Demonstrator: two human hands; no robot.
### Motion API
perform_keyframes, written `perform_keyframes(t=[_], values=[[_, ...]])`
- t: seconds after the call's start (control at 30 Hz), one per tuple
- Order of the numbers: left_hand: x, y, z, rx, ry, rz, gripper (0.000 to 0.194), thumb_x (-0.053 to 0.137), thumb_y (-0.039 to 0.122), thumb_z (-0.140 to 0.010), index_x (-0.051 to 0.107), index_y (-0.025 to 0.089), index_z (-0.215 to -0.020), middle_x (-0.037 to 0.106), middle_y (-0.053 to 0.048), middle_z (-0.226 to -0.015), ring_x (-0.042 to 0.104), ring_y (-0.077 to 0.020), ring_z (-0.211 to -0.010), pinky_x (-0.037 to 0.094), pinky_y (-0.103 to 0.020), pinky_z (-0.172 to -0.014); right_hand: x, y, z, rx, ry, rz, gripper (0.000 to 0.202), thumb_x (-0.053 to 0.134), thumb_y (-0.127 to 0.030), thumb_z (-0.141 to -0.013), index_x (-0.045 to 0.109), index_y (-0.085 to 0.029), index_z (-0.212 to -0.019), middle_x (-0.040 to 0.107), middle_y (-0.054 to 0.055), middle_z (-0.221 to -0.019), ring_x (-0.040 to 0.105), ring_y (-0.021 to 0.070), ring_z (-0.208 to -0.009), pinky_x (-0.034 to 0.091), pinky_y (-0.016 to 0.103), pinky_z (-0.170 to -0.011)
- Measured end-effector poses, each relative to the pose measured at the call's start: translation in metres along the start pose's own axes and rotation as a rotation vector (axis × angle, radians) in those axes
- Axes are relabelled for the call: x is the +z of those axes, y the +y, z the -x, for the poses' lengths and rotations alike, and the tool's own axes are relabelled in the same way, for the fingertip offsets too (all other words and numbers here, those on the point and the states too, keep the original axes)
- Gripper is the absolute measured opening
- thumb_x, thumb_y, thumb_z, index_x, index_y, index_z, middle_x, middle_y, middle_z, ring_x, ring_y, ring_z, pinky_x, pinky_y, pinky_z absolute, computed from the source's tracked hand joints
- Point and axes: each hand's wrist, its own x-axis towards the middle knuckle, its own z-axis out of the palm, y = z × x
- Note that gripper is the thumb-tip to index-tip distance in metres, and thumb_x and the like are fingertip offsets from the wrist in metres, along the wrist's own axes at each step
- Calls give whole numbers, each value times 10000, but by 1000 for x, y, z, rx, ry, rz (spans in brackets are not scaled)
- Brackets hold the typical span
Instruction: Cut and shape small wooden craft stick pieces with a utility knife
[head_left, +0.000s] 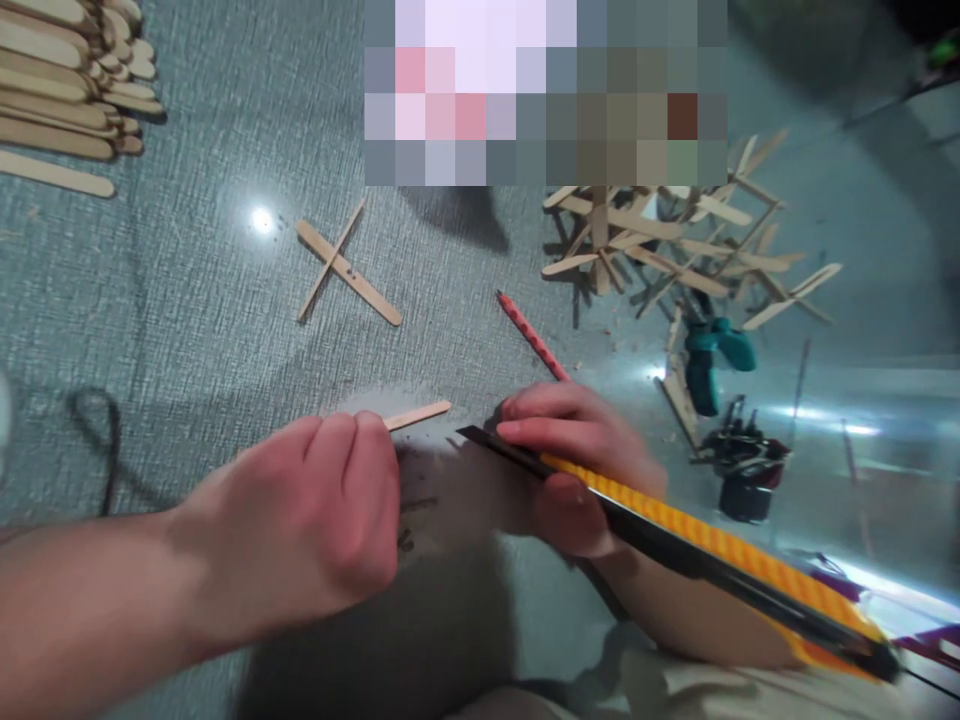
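My left hand (330,500) is closed around a wooden craft stick (420,414), whose rounded end juts out to the right past the fingers. In my right hand (577,460) is a yellow and black utility knife (697,540), gripped near its front. Its dark blade points left toward the stick's tip, with a small gap between them. Just beyond the right hand lies a red pencil (531,333). Farther off, two craft sticks form a cross (367,286) flat on the table.
A pile of craft sticks (52,90) fills the far left corner. Joined sticks make a lattice (652,240) at the far right. Near it lie teal-handled pliers (702,365) and a dark tangle of small parts (746,460). A dark cord (114,440) curves at left on the textured tabletop (217,320).
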Motion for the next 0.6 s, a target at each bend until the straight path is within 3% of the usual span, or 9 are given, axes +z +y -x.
perform_keyframes(t=[0.13, 0.3, 0.43, 0.6], values=[[2, -1, 0, 20, 6, 2, 279, 526, -48, -859, 761, 70, -766, 697, -107, -659, 640, -220, -511, 421, -301, -337, 1, 1, -1, -23, 23, -15, 212, 575, -234, -1019, 698, -302, -1177, 618, -11, -658, 621, 187, -556, 534, 332, -529], [4, -1, 1, 38, 16, -34, 299, 502, -39, -910, 791, 11, -851, 742, -138, -712, 680, -217, -531, 477, -289, -362, -5, -8, -9, -54, -95, 53, 127, 665, -399, -1014, 670, -320, -1115, 558, -52, -549, 559, 190, -457, 531, 359, -505], [7, -4, 0, 55, 39, -33, 280, 519, -16, -933, 797, -3, -902, 760, -140, -739, 690, -215, -537, 489, -287, -365, -9, -17, -6, 99, -78, 96, 242, 749, -431, -957, 681, -336, -1169, 715, -11, -705, 692, 205, -551, 584, 335, -524], [8, -1, 1, 59, 51, -59, 288, 514, -23, -938, 793, 6, -871, 759, -143, -746, 691, -216, -563, 506, -294, -400, -19, -22, 6, 275, -98, 69, 577, 781, -384, -920, 571, -362, -1457, 825, 24, -1002, 791, 244, -718, 674, 374, -683]])
